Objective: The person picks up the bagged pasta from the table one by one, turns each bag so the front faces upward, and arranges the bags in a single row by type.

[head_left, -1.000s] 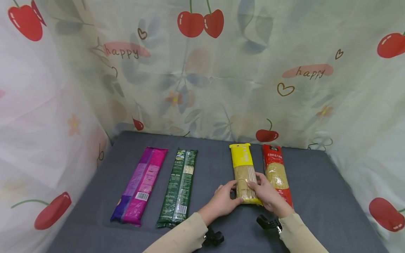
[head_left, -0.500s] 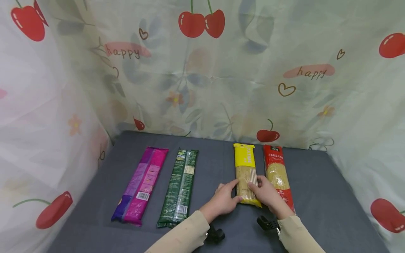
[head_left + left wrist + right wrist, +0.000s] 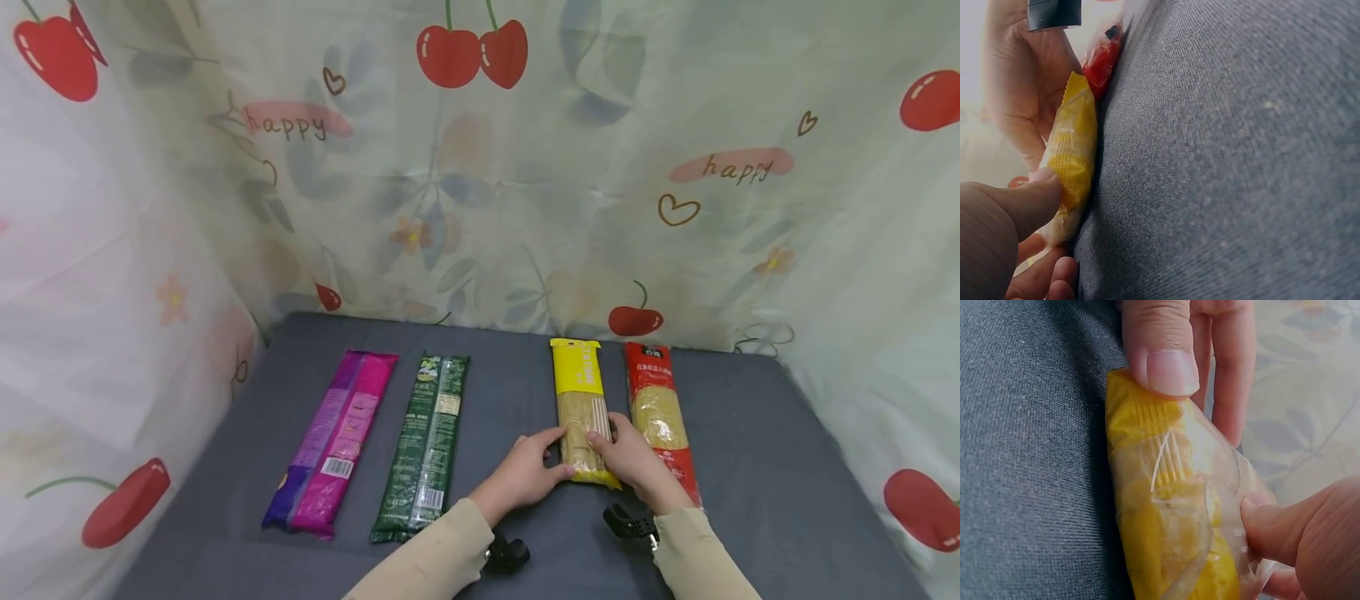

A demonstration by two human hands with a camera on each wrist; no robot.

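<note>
A yellow and clear pack of dried noodles (image 3: 579,417) lies flat on the grey table, right of centre. My left hand (image 3: 525,471) grips its lower left side, thumb near the bottom corner and fingers at the long edge. From the other side my right hand (image 3: 636,457) holds it, with the thumb on top of the wrapper and the fingers along the right edge. Up close in the right wrist view, the pack's crimped yellow end (image 3: 1147,419) shows between both thumbs. Just right of it lies a red pack of noodles (image 3: 660,417), its lower part partly hidden by the right hand.
On the left lie a pink and purple pack (image 3: 337,442) and a dark green pack (image 3: 423,446), side by side and slightly slanted. A printed cherry curtain (image 3: 480,208) rises behind the grey table (image 3: 510,375) and along both sides.
The yellow pack has shifted a little to the right at its top and now lies straighter. Both hands have kept their hold on it; the other packs have stayed put.
</note>
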